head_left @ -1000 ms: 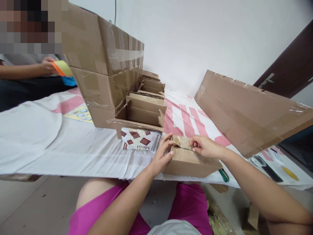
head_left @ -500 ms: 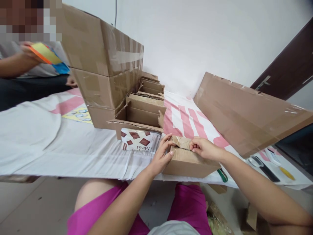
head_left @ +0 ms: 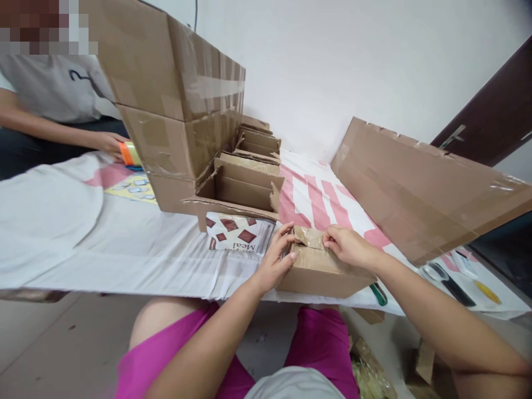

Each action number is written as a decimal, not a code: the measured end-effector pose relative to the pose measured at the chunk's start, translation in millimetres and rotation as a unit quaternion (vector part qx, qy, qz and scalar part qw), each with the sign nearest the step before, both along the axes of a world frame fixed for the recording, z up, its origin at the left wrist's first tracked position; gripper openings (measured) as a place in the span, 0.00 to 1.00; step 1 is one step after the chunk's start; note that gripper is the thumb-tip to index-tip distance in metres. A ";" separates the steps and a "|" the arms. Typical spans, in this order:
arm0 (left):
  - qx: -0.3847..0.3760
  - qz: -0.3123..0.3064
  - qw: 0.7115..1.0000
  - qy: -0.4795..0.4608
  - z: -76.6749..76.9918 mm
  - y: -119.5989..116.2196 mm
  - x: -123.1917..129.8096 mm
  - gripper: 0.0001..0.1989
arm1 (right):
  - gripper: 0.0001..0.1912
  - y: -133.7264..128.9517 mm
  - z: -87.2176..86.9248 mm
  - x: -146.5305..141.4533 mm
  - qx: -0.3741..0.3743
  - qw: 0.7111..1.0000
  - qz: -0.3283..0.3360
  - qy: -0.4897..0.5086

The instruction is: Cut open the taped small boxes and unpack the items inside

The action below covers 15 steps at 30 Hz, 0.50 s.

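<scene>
White-clothed table, left hand spread-fingered against a small carton, right hand curled, pinching the carton's top flap

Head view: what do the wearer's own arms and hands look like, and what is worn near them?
The left hand and right hand are ungloved, with no ring, watch or marking visible. No sleeve shows on the left forearm or right forearm. Also visible are a pale grey-white fabric top and magenta fabric shorts.
</scene>
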<state>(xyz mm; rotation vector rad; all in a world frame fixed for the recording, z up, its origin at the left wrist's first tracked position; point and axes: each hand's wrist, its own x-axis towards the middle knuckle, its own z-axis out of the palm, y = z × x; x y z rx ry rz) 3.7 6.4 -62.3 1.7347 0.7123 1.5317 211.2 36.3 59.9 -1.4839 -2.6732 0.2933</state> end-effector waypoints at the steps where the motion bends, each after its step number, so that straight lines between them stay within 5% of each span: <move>1: -0.001 0.002 1.000 0.002 0.2 -0.2 0.0 0.20 | 0.07 0.5 0.2 0.8 0.001 1.000 0.006 -0.004; 5: -0.010 0.007 1.000 0.005 1.4 -1.0 -0.1 0.21 | 0.07 0.5 -1.3 7.0 0.004 0.999 0.031 0.006; 15: -0.013 0.009 1.000 0.005 1.7 0.2 -0.2 0.22 | 0.05 -2.0 -4.6 12.2 -0.013 0.999 -0.029 0.021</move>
